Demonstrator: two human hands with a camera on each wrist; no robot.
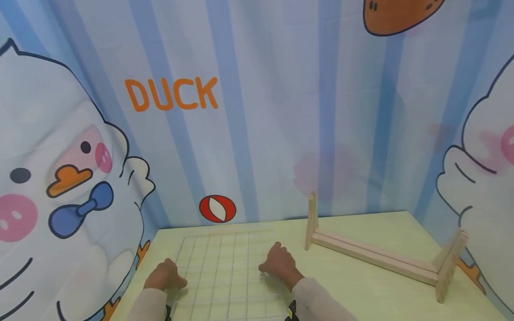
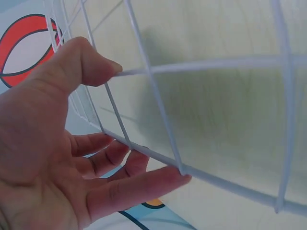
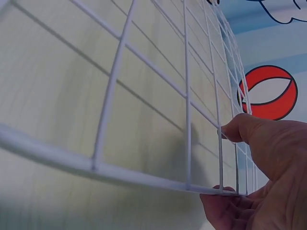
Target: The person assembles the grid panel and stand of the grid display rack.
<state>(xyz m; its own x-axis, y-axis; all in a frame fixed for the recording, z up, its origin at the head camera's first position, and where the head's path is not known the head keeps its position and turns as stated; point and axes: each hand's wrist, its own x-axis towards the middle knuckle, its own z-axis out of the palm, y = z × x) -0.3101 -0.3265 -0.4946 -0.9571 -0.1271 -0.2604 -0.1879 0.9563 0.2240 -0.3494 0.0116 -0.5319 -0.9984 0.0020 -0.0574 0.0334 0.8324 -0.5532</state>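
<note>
A white wire grid panel (image 2: 216, 63) lies low over the pale tabletop, with a hand at each side. My left hand (image 1: 163, 274) grips its left edge; in the left wrist view the thumb (image 2: 93, 67) presses on an inner wire while the fingertips (image 2: 175, 178) sit against the thicker rim wire. At the opposite edge my right hand (image 1: 281, 263) holds the rim wire (image 3: 144, 178), thumb on the upper side and fingers (image 3: 223, 208) curled under it. The grid casts shadow lines on the surface in the right wrist view.
A wooden stand (image 1: 375, 257), two uprights joined by a long bar, occupies the right side of the table (image 1: 353, 294). Behind the table hangs a striped blue curtain (image 1: 277, 133) printed with cartoon ducks and a red ball; it also closes in both sides.
</note>
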